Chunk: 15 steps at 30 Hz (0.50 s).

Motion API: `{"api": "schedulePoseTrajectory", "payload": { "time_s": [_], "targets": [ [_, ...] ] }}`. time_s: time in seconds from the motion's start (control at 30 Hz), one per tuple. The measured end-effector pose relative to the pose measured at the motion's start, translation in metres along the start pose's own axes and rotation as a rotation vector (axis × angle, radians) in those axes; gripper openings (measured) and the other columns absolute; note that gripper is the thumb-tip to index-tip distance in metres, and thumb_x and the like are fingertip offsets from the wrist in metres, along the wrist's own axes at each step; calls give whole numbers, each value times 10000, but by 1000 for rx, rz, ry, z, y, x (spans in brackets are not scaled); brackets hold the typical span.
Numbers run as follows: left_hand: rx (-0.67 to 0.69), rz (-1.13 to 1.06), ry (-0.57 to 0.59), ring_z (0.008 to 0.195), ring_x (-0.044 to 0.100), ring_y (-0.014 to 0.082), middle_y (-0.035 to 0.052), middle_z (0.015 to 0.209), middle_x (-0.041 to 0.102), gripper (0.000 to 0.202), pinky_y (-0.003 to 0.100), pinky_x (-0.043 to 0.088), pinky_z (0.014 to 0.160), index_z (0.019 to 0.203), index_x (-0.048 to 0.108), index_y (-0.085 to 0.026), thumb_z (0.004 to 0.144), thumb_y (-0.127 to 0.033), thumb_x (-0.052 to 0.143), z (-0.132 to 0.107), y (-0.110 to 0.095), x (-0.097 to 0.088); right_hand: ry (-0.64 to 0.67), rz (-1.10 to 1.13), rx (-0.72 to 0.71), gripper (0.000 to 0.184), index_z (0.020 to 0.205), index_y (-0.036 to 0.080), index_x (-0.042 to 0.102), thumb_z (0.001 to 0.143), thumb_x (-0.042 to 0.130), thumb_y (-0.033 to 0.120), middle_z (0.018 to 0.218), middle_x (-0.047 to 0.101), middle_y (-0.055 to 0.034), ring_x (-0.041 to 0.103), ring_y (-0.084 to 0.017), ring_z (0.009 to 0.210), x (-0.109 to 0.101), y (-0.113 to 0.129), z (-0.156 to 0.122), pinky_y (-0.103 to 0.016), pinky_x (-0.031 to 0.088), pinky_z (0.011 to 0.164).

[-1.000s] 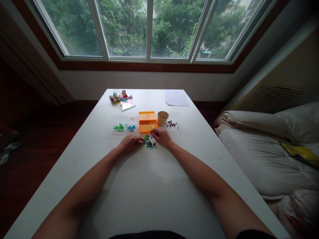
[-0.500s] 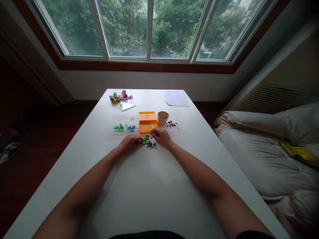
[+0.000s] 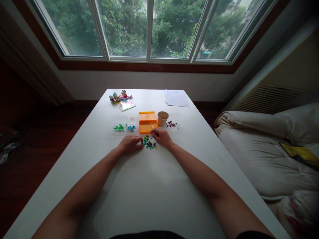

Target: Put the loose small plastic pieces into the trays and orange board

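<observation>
A small pile of mixed green, blue, yellow and dark toy bricks [image 3: 150, 142] lies on the white table [image 3: 149, 186]. My left hand [image 3: 131, 144] is at the pile's left edge, its fingers curled together; whatever they hold is too small to name. Just right of the pile, by the front edge of the orange box [image 3: 144, 127], my right hand [image 3: 160, 136] has its fingers pinched, and their content cannot be made out. Pale pieces [image 3: 153, 126] lie in the orange box. Green pieces [image 3: 119, 127] and blue pieces [image 3: 131, 127] sit in a clear box on the left.
A brown paper cup [image 3: 162, 119] stands right of the orange box, beside a clear box with dark red pieces [image 3: 171, 124]. Farther back are small toy figures [image 3: 121, 96], a card [image 3: 126, 105] and paper sheets [image 3: 176, 98]. A sofa [image 3: 249, 159] stands right of the table.
My left hand's fingers have shifted slightly at the pile's left edge and curled more. My right hand stays in nearly the same place.
</observation>
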<state>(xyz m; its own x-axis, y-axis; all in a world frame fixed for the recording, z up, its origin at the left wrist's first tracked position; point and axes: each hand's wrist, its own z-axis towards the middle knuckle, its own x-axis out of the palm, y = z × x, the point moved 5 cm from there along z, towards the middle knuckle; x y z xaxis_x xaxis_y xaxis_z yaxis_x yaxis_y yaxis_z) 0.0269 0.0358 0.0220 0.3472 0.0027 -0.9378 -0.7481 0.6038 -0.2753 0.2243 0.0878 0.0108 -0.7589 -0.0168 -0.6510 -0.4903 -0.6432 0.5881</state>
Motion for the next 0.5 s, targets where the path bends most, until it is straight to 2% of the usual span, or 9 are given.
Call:
{"api": "schedulePoseTrajectory", "payload": {
  "time_s": [0.5],
  "targets": [
    [42, -28, 22, 712, 619, 144, 1, 798, 705, 171, 236, 395, 688, 989, 725, -270, 917, -304, 573, 1, 3, 5, -2, 6, 6, 156, 930, 191, 713, 916, 576, 266, 704, 615, -2, 488, -125, 628, 0, 0, 0, -238, 351, 620]
  ]
}}
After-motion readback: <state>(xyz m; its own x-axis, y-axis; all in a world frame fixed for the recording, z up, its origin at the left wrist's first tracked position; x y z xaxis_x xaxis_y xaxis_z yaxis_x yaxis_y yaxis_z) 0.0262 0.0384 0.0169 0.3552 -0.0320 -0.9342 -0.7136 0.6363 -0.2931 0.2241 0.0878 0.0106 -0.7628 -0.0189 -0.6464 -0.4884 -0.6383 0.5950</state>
